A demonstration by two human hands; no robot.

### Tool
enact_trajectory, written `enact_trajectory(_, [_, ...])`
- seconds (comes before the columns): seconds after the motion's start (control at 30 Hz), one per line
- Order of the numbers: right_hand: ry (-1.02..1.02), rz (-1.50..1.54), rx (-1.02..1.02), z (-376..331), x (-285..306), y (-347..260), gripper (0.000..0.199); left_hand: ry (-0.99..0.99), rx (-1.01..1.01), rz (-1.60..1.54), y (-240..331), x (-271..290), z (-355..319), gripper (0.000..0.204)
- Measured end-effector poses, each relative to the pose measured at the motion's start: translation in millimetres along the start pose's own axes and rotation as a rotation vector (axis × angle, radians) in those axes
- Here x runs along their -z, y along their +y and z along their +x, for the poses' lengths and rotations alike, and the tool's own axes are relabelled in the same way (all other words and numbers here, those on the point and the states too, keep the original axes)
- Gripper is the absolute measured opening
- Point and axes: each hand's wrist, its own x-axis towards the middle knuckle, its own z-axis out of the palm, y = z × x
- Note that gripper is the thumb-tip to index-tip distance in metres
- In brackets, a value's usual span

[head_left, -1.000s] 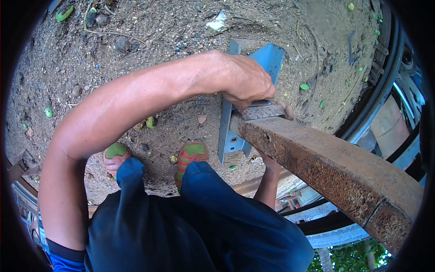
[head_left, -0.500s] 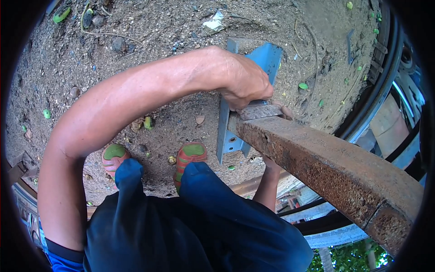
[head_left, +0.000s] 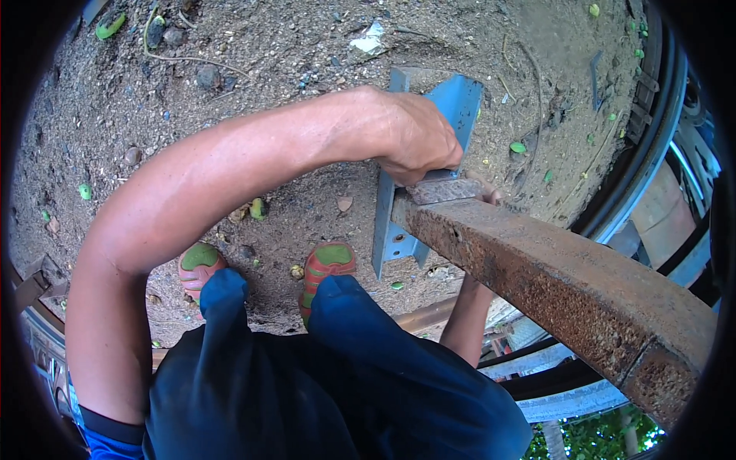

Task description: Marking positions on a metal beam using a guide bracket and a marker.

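A blue metal bracket point(head_left: 456, 107) with angled flanges and bolt holes stands around the near end of a rusty square beam point(head_left: 552, 261). My left hand point(head_left: 422, 138) reaches across from the left, its fingers curled down inside the bracket just above the beam's end. What those fingers grip is hidden beneath the hand. A short, worn metal plate point(head_left: 443, 190) lies on the beam's end, next to my left fingers. Coming from below, my right forearm passes under the beam. Only bent fingers of my right hand point(head_left: 488, 192) show past its far side; anything they hold is hidden.
Gritty soil point(head_left: 307, 69) with stones and fallen leaves surrounds the bracket. My shoes point(head_left: 330, 261) stand just left of it. Dark curved rails point(head_left: 659, 138) and metal parts lie along the right. The beam runs out to the lower right.
The whole view has shifted slightly. My right forearm has moved a little to the right below the beam. My left hand keeps its place at the bracket.
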Motion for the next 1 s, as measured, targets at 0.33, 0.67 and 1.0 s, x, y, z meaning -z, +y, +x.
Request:
enact_trajectory(0.33, [0.326, -0.745, 0.105, 6.2, -8.7, 4.4, 0.047, 0.022, -0.109, 0.019, -2.5, -1.2, 8.9, 0.038])
enact_trajectory(0.67, [0.364, -0.468, 0.167, -0.5, -82.2, 4.6, 0.043, 0.005, -0.026, -0.024, 1.0, 5.5, 0.6, 0.034])
enact_trajectory(1.0, [0.374, -0.229, 0.209, 5.1, -85.8, 16.1, 0.045, 0.073, -0.048, 0.005, -1.0, -3.1, 3.5, 0.037])
